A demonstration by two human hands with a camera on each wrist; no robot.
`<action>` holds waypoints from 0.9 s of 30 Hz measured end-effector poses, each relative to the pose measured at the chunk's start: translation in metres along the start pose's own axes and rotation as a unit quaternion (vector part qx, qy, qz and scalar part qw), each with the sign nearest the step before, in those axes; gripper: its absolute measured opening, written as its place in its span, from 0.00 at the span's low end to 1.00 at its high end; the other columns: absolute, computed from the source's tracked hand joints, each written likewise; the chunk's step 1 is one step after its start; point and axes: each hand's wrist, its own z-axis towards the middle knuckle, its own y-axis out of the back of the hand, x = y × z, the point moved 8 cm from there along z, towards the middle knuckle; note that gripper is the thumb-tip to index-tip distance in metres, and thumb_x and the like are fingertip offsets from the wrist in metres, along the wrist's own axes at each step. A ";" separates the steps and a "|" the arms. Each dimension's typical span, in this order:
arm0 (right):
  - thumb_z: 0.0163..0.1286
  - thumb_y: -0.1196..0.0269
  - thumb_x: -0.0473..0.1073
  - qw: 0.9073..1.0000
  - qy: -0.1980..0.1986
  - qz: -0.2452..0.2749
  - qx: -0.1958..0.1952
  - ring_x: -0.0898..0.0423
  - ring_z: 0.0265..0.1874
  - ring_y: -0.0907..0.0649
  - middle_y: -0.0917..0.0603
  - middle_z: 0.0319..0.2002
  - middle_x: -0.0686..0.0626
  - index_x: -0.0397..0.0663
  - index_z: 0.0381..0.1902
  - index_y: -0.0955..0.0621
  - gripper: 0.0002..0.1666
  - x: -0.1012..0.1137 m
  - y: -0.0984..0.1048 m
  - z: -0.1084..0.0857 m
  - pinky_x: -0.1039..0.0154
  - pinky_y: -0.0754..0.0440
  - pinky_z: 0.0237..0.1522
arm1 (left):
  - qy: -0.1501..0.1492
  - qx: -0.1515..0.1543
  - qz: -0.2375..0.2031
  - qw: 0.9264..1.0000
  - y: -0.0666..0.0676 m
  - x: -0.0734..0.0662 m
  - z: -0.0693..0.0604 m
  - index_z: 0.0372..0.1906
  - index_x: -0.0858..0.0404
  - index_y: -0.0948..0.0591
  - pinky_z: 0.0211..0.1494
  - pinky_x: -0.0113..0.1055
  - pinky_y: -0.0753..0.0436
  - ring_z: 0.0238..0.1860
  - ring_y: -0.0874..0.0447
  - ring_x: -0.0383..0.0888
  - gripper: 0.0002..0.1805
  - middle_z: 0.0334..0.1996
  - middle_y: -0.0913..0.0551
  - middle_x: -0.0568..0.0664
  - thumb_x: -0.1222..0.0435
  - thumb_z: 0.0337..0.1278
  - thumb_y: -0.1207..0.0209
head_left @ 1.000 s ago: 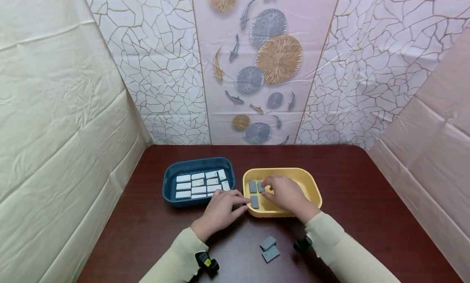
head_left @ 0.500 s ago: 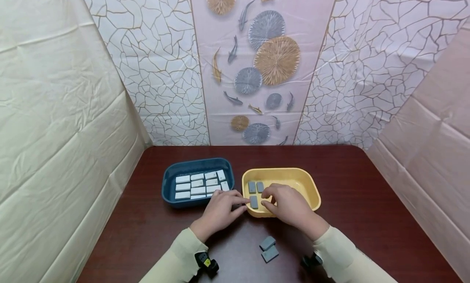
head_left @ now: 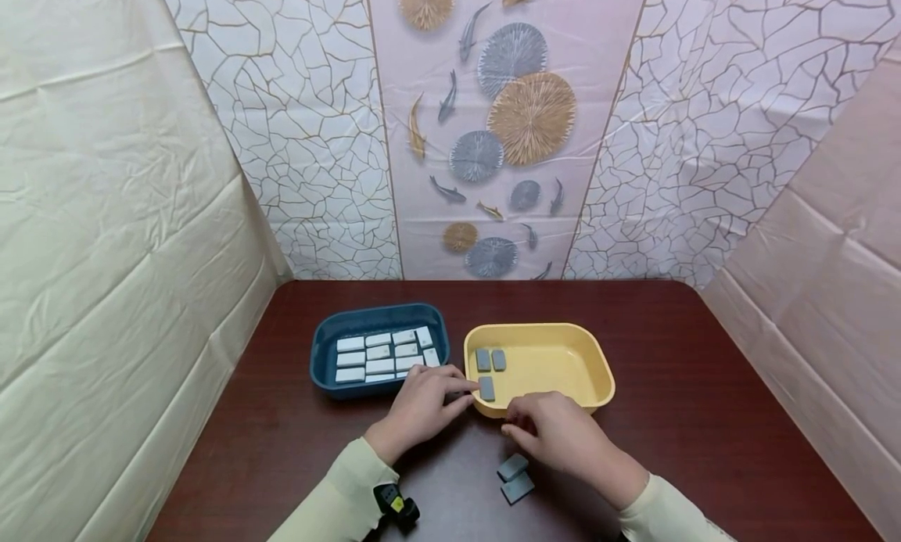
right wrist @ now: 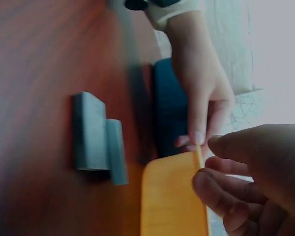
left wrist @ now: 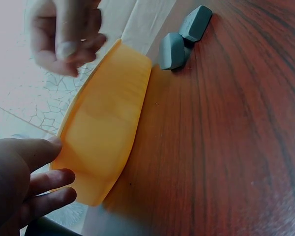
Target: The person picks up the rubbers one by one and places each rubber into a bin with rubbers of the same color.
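My left hand (head_left: 425, 401) holds the near left corner of a yellow tray (head_left: 563, 332), with a finger over the rim and the thumb outside. That fingertip is close to a grey tile (head_left: 487, 388) lying in the tray. Two more grey tiles (head_left: 490, 360) lie side by side behind it. My right hand (head_left: 563, 432) hovers at the tray's near edge, fingers loosely bent, thumb apart, nothing visible between them. Just below it, two grey tiles (head_left: 516, 479) lie against each other on the table, also seen as grey tiles (right wrist: 96, 137) in the right wrist view.
A dark blue tray (head_left: 331, 324) stands left of the yellow one, partly behind my left hand. Several white tiles (head_left: 380, 365) lie in rows inside it. The dark red wooden table (head_left: 669, 354) has draped cloth on its left, right and far sides.
My right hand has drawn back from over the grey tiles in the yellow tray towards the two on the table. The small grey tile it was touching stays in the tray. My left hand keeps its place.
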 end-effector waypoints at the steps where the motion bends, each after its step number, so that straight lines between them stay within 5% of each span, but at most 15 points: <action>1: 0.69 0.21 0.43 1.000 0.000 0.002 0.007 0.71 0.26 0.20 0.18 0.27 0.69 0.60 0.34 0.13 0.09 0.000 -0.002 -0.003 0.66 0.19 0.31 | 0.001 0.002 0.000 1.000 0.000 0.000 0.000 0.64 0.44 0.09 0.53 0.43 0.29 0.47 0.16 0.36 0.16 0.50 0.12 0.34 0.51 0.80 0.34; 15: 0.63 0.19 0.60 0.990 -0.032 -0.114 0.071 0.63 0.22 0.31 0.32 0.23 0.61 0.57 0.29 0.23 0.25 -0.001 -0.040 -0.026 0.62 0.31 0.24 | 0.008 0.009 -0.001 1.000 -0.002 0.002 0.001 0.65 0.42 0.09 0.53 0.43 0.30 0.48 0.16 0.35 0.16 0.51 0.13 0.33 0.50 0.80 0.34; 27: 0.62 0.19 0.64 0.986 -0.069 -0.122 0.088 0.61 0.23 0.25 0.26 0.27 0.57 0.52 0.35 0.19 0.27 0.003 -0.049 -0.028 0.59 0.24 0.25 | 0.006 0.009 0.004 1.000 -0.002 0.002 0.001 0.65 0.43 0.10 0.53 0.43 0.30 0.48 0.16 0.35 0.16 0.51 0.13 0.33 0.49 0.80 0.35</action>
